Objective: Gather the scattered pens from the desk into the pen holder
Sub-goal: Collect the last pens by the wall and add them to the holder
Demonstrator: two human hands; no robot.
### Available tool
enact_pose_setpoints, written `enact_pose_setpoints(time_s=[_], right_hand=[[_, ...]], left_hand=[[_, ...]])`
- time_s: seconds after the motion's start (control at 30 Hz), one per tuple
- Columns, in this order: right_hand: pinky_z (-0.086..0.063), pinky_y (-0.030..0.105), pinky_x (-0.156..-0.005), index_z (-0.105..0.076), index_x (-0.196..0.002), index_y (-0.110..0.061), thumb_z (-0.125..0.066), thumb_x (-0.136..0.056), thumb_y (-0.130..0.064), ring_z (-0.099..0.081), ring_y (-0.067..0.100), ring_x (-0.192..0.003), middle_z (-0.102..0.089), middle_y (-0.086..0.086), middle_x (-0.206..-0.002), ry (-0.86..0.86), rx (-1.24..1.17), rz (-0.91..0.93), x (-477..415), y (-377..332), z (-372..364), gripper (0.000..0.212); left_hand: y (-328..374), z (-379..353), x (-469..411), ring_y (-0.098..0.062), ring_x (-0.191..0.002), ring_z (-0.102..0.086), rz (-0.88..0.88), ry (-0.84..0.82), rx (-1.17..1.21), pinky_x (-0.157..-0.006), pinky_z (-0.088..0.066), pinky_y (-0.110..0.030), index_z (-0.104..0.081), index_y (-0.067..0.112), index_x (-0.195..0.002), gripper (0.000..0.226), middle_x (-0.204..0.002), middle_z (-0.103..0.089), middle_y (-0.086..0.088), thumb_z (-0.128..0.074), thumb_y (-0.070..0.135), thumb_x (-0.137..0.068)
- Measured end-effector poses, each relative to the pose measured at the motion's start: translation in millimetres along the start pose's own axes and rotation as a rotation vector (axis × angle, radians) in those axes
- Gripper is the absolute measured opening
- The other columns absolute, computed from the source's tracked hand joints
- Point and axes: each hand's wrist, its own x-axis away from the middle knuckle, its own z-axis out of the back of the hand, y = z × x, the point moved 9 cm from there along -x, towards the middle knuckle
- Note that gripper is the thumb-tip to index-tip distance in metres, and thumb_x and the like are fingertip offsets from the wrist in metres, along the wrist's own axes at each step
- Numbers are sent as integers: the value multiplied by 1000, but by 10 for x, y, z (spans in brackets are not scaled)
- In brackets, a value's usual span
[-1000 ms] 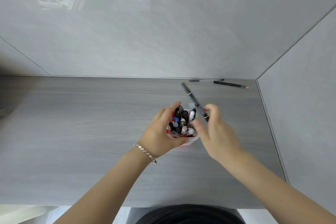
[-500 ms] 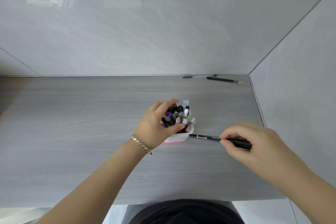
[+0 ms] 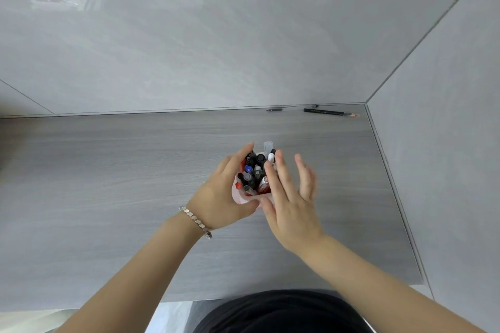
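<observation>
A pale pink pen holder (image 3: 244, 199) stands near the middle of the grey desk (image 3: 108, 170), packed with several pens (image 3: 254, 173) with black, blue, red and white caps. My left hand (image 3: 221, 197) wraps around the holder's left side and grips it. Right beside the holder, my right hand (image 3: 290, 197) is open with fingers spread and holds nothing; its fingertips reach over the pen tops. A black pencil (image 3: 328, 112) and a thin clear pen (image 3: 292, 109) lie along the back wall at the far right.
Grey walls close the desk at the back and on the right, meeting in the far right corner (image 3: 365, 103). The desk's front edge (image 3: 189, 299) runs just above my dark clothing. A metal bracelet (image 3: 196, 222) sits on my left wrist.
My right hand, which held a black pen low to the right of the holder, has come back to the holder and is now empty. My left hand has stayed on the holder.
</observation>
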Motion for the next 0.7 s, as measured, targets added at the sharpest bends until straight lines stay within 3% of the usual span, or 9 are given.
enact_pose_setpoints(time_s=[0.07, 0.17, 0.23, 0.27, 0.33, 0.4, 0.47, 0.57, 0.7], right_hand=[[-6, 46, -111, -12, -141, -20, -18, -95, -46, 3, 26, -141, 7, -11, -156, -7, -27, 54, 1, 8, 32, 53], [-5, 36, -114, -14, -141, -21, -21, -95, -43, 4, 16, -143, -19, -2, -150, -6, -246, 135, -88, 102, 289, 51], [-14, 29, -113, -31, -133, -14, -31, -95, -33, -19, 19, -138, -33, 9, -143, 35, -303, 66, -305, 480, 464, 43], [-20, 30, -110, -39, -128, -9, -38, -93, -25, -30, 22, -132, -40, 14, -140, 28, -288, -27, -455, 774, 482, 39], [-28, 35, -106, -44, -126, -4, -44, -89, -10, -37, 28, -128, -45, 18, -137, -136, -200, -231, -714, 1377, 301, 38], [-30, 38, -104, -43, -128, -2, -44, -89, -3, -39, 33, -128, -42, 18, -140, -337, -103, -387, -848, 1878, 19, 39], [-35, 41, -102, -40, -130, -3, -44, -89, -5, -43, 36, -124, -42, 19, -139, -406, -27, -430, -988, 2147, -156, 41], [-37, 45, -102, -38, -131, -3, -50, -89, -10, -42, 39, -123, -43, 22, -136, -460, 28, -424, -1182, 2288, -401, 45], [-37, 43, -96, -49, -120, -5, -49, -87, -6, -39, 36, -118, -49, 18, -126, -441, 138, -390, -1289, 2297, -568, 33]], left_hand=[[30, -16, -4, 5, -113, -40, -29, -16, -39, -94, -39, -13, -9, 49, -129, 94, -125, -35, 13, -69, 39, -58], [84, 22, -6, -5, -109, -43, -34, 37, -94, -95, -47, -34, -10, 42, -134, 102, -124, -33, 15, -74, 42, -55], [108, 56, -14, -5, -106, -45, -10, 93, -121, -94, -46, -32, -17, 37, -136, 102, -121, -35, 17, -66, 57, -48], [115, 58, -27, -6, -107, -47, -3, 110, -129, -94, -46, -33, -20, 36, -135, 101, -119, -35, 18, -70, 53, -49], [105, 52, -58, -12, -109, -49, 21, 127, -132, -92, -48, -37, -24, 34, -135, 98, -119, -38, 15, -82, 30, -55], [82, 57, -77, -8, -105, -47, 44, 129, -131, -87, -48, -30, -26, 36, -133, 98, -119, -40, 15, -84, 25, -55], [78, 69, -85, -3, -100, -45, 41, 131, -144, -84, -47, -26, -26, 42, -130, 96, -115, -39, 18, -81, 35, -52], [55, 85, -96, -4, -98, -47, 49, 144, -135, -85, -48, -29, -24, 48, -122, 95, -114, -40, 19, -85, 28, -53], [39, 98, -136, -3, -98, -48, 43, 137, -126, -80, -42, -18, -22, 52, -117, 96, -108, -35, 32, -86, 29, -49]])
